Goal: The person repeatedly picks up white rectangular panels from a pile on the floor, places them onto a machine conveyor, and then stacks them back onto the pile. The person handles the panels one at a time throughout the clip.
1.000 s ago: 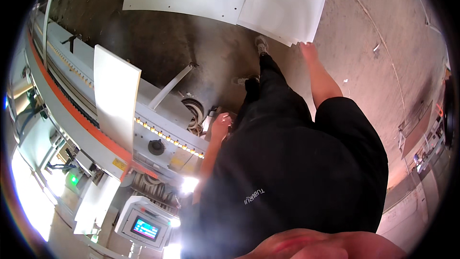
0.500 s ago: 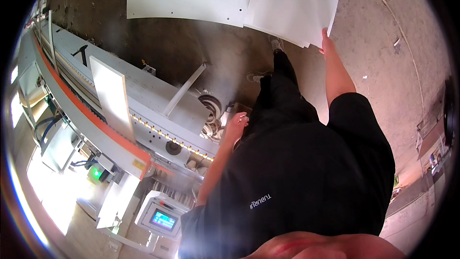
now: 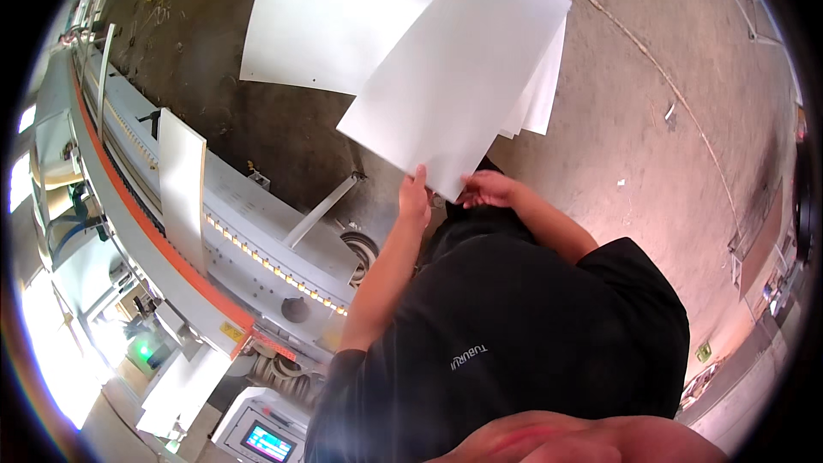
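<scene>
I hold a large white panel (image 3: 459, 77) by its near corner, lifted off a stack of white panels (image 3: 343, 17) lying on the concrete floor. My left hand (image 3: 415, 200) grips the corner's left edge. My right hand (image 3: 487, 189) grips the same corner from the right. Both forearms reach forward from my black shirt.
A long grey machine with an orange strip (image 3: 163, 231) runs along my left, with a white board (image 3: 182, 184) standing on its conveyor. A small control screen (image 3: 267, 442) glows at the lower left. Bare concrete floor (image 3: 651, 137) lies to the right.
My left hand rose from near the machine to the panel's corner. Both hands now hold the panel, which has lifted off the stack and come toward me.
</scene>
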Tool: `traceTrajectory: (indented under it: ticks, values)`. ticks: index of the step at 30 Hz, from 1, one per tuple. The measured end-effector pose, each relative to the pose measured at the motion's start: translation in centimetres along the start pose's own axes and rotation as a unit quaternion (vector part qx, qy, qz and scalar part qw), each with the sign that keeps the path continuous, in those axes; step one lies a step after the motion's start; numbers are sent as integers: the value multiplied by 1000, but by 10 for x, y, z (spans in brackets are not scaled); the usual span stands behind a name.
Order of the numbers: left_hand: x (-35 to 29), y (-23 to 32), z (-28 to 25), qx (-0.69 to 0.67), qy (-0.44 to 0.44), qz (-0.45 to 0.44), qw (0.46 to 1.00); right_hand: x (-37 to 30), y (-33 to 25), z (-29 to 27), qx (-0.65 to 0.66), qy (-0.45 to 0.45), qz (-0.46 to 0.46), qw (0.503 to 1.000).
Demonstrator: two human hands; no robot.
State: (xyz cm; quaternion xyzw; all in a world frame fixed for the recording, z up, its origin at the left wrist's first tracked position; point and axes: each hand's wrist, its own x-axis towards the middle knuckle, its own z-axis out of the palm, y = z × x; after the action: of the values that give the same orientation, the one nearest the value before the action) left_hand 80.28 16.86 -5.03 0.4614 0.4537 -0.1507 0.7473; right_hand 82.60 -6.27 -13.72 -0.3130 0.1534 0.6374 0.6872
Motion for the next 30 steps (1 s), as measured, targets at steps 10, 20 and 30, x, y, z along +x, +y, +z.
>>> traceTrajectory:
  ticks: [10, 20, 30]
  values:
    - [-111, -30, -151, -50, 208, 35, 976, -8, -65, -81, 78, 374, -109, 918]
    - [-197, -42, -241, -11, 457, 110, 883, 46, -28, -44, 112, 480, -74, 867]
    - [-259, -102, -373, -60, 528, 118, 839, -3, -54, 14, 110, 370, -215, 897]
